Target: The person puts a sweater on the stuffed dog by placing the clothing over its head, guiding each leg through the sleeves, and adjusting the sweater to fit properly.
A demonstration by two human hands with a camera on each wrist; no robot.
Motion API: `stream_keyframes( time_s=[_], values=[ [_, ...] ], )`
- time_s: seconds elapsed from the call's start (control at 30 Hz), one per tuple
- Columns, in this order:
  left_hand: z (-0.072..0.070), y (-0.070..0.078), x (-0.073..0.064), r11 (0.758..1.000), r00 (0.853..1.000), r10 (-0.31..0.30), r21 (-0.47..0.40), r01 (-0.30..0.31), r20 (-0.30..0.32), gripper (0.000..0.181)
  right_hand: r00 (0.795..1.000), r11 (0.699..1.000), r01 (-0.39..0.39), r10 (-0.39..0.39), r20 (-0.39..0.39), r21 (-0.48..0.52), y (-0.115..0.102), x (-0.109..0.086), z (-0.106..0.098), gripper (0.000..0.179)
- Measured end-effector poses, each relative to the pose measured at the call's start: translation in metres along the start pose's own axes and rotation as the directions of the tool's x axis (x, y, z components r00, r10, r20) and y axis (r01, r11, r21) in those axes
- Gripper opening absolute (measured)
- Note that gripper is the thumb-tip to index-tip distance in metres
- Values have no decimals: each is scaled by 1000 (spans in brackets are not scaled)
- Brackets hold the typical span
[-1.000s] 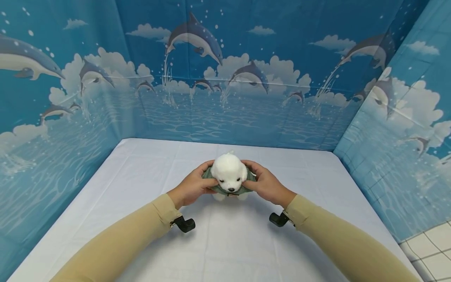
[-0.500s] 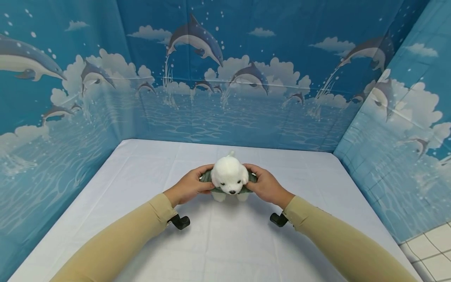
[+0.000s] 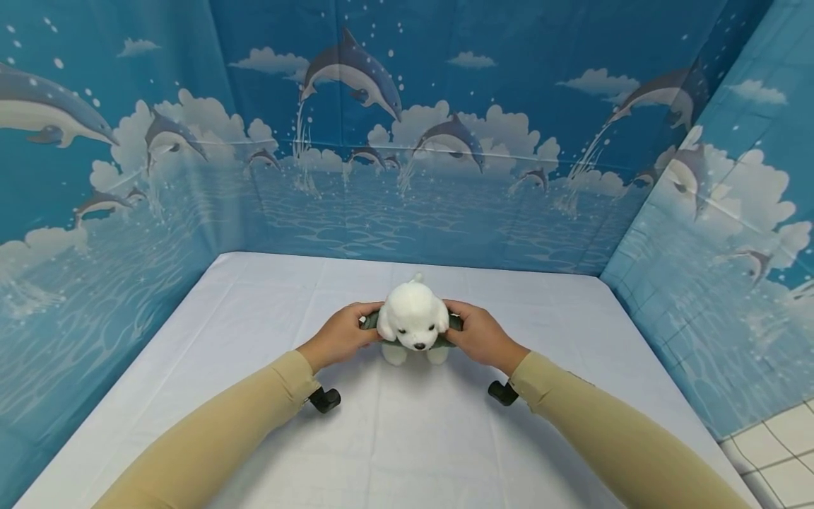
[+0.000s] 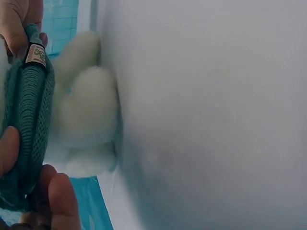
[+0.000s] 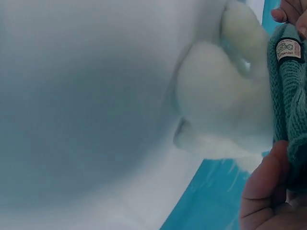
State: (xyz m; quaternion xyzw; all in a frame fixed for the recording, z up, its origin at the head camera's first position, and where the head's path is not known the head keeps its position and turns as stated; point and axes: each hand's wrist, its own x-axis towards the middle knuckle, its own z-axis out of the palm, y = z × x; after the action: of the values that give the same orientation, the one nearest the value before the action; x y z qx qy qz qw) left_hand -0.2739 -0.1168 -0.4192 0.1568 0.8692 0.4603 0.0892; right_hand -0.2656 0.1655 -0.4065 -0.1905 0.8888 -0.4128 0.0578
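A white plush dog (image 3: 413, 311) stands on the white-covered table, facing me. Round its neck sits a bunched green knitted garment (image 4: 31, 110), which carries a small sewn label (image 5: 289, 49) at the front. My left hand (image 3: 337, 336) pinches one side of the knit, thumb in front and fingers behind. On the opposite side my right hand (image 3: 486, 338) grips the knit the same way. From the head view, the dog's head hides most of the garment and its label. The dog's white legs (image 4: 88, 115) show below the knit in the left wrist view.
A white cloth (image 3: 420, 438) covers the table. Blue curtains (image 3: 407, 205) printed with dolphins hang along its back and both sides. Black wrist cameras (image 3: 326, 400) jut from under both sleeves. White tiles (image 3: 782, 445) show at the lower right.
The knit has gathered more tightly at the dog's neck, and its label has gone from sight below the chin. My left hand has moved slightly outward; both hands keep their hold.
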Motion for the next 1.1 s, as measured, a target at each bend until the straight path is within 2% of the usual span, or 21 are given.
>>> stream_keyframes(
  time_s=[0.17, 0.37, 0.57, 0.7, 0.77, 0.83, 0.9, 0.97, 1.03, 1.1],
  values=[
    [1, 1, 2, 989, 998, -21, 142, 29, -55, 47, 999, 997, -3, 1, -32, -72, 1, -1, -2, 49],
    [0, -1, 4, 970, 993, -65, 226, 87, -103, 35, 997, 987, -41, 31, -65, -157, 1, 1, -2, 50],
    [-3, -7, 6, 962, 991, -83, 251, 107, -105, 28, 993, 974, -99, 84, -83, -205, 4, 2, -2, 52],
    [-7, -6, 5, 965, 992, -61, 247, 87, -109, 30, 992, 977, -106, 91, -87, -187, 6, 1, -4, 50],
    [-9, 1, 4, 964, 990, -21, 260, 56, -137, 33, 992, 980, -106, 92, -90, -168, 7, 0, -6, 47],
    [-11, 11, 1, 962, 982, 41, 273, 10, -182, 35, 992, 982, -100, 86, -92, -160, 8, -1, -8, 45],
    [-12, 27, -3, 958, 965, 119, 283, -50, -233, 38, 993, 983, -92, 77, -92, -162, 8, -2, -10, 43],
    [-11, 46, -8, 943, 943, 209, 309, -124, -259, 44, 994, 982, -79, 65, -87, -169, 9, -1, -11, 43],
    [-5, 65, -11, 910, 924, 289, 371, -184, -251, 56, 995, 984, -72, 60, -78, -162, 9, -1, -11, 42],
    [3, 82, -14, 854, 918, 343, 474, -215, -200, 74, 996, 985, -68, 57, -71, -156, 10, -1, -11, 42]
  ],
)
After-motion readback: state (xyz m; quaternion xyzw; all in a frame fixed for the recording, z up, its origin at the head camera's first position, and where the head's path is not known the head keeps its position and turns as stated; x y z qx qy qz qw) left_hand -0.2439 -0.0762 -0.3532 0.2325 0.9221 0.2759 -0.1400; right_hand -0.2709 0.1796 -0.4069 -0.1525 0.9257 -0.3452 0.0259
